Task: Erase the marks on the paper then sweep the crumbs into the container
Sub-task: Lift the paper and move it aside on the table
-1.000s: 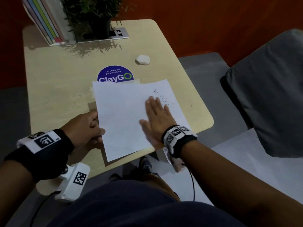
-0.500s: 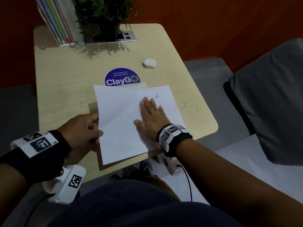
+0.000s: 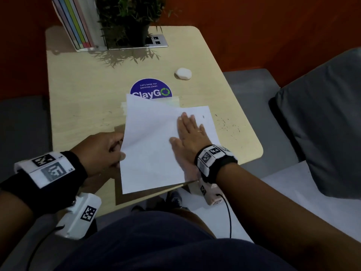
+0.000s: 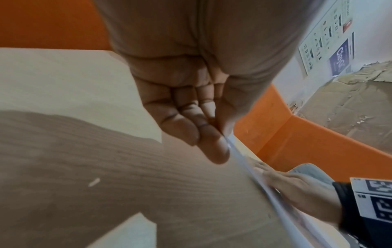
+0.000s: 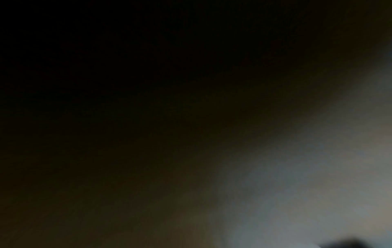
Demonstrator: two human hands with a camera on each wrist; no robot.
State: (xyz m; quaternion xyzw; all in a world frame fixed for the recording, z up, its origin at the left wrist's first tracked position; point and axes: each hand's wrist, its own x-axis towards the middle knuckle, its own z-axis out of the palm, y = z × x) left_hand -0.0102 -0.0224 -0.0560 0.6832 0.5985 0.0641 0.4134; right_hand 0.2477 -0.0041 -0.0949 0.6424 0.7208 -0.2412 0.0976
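A white sheet of paper [image 3: 150, 145] lies on the pale wooden table [image 3: 82, 106], its left side lifted off the surface. My left hand [image 3: 109, 151] pinches the paper's left edge; the left wrist view shows thumb and fingers [image 4: 212, 144] on that edge [image 4: 265, 186]. My right hand [image 3: 190, 132] lies flat on the sheet's right half, fingers straight. A small dark mark [image 3: 203, 116] remains near the paper's right edge. Dark eraser crumbs [image 3: 227, 124] are scattered on the table right of the sheet. A white eraser [image 3: 183, 73] rests farther back. The right wrist view is dark.
A blue round "ClayGO" sticker [image 3: 151, 89] is partly covered by the paper's top edge. Books [image 3: 78, 22] and a potted plant [image 3: 127, 20] stand at the table's back. A grey cushion [image 3: 322, 124] lies to the right. No container is in view.
My right hand slid left across the paper, leaving the crumbs pushed off onto the table at the right. The left hand lifted the sheet's left side.
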